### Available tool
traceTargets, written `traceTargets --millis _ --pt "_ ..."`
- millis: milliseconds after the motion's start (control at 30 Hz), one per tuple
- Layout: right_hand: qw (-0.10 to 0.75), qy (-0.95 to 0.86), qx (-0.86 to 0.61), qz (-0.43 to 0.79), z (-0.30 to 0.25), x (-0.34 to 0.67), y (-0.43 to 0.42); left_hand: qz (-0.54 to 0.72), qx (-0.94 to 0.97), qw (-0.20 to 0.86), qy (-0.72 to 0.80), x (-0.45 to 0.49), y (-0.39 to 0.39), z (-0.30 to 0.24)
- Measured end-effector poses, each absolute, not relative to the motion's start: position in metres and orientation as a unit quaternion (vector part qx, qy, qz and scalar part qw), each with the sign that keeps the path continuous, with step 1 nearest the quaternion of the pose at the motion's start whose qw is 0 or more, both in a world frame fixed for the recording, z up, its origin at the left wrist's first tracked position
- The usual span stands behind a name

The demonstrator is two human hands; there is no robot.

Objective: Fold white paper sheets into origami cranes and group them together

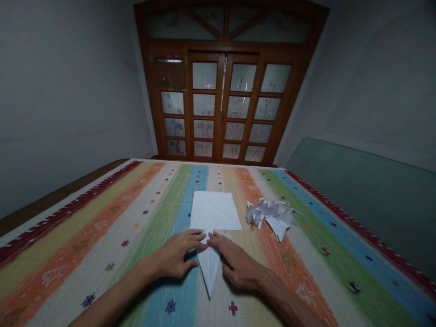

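A narrow, kite-shaped folded sheet of white paper lies on the tablecloth, its sharp point toward me. My left hand rests at its left side, fingertips on the upper part and thumb apart near the left edge. From the right, my right hand presses extended fingertips on the upper part, with its other fingers bent beside the right edge. Both hands lie over the paper without gripping it. Just beyond the fingertips lies a flat white square sheet, close against the folded paper's far end.
A cluster of folded white paper cranes sits to the right of the square sheet. The striped tablecloth covers the table. A green padded-looking panel stands at the right. Wooden doors with glass panes rise behind the table.
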State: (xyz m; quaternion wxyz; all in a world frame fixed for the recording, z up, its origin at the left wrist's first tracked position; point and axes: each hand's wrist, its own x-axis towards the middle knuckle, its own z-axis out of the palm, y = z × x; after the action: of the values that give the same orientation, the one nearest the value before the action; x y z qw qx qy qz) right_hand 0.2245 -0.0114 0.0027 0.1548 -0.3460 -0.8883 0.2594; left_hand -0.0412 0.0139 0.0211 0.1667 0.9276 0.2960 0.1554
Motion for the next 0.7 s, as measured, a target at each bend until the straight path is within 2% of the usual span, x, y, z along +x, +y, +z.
traceTargets --millis 400,700 --pt "0.215 -0.863 -0.366 0.273 -0.003 0.224 -0.010 0.185 0.941 0.114 0.258 -0.043 0.020 0.014" --pt "0.297 -0.819 -0.384 0.305 0.000 0.217 -0.007 0.220 0.942 0.053 0.246 -0.037 0.018 0.003"
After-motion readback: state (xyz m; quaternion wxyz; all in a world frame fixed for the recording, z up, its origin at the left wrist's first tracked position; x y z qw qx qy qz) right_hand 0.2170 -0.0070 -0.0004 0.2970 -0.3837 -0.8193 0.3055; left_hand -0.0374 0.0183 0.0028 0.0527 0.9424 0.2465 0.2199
